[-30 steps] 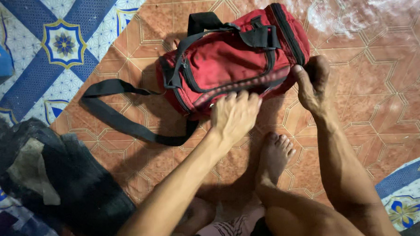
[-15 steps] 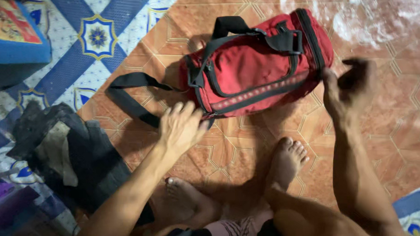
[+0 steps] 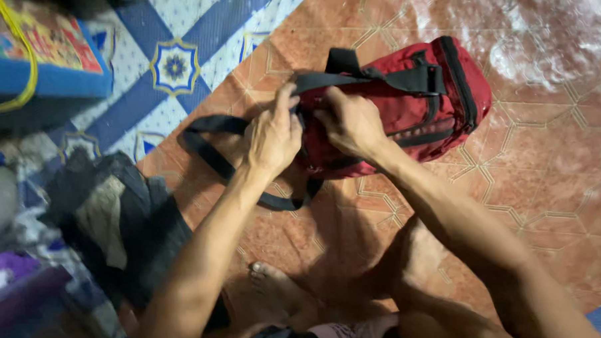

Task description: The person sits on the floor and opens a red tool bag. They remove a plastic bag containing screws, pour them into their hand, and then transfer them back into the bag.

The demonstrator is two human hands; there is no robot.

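While dark clothing lies heaped at left, the left hand pinches the black shoulder strap at the near end of a red duffel bag. The right hand presses curled fingers on that same end (long axis running left to right, tilted upward) on the orange patterned floor.

Left hand and right hand meet at upper centre, fingers curled (grasping); both forearms extend from the lower frame.
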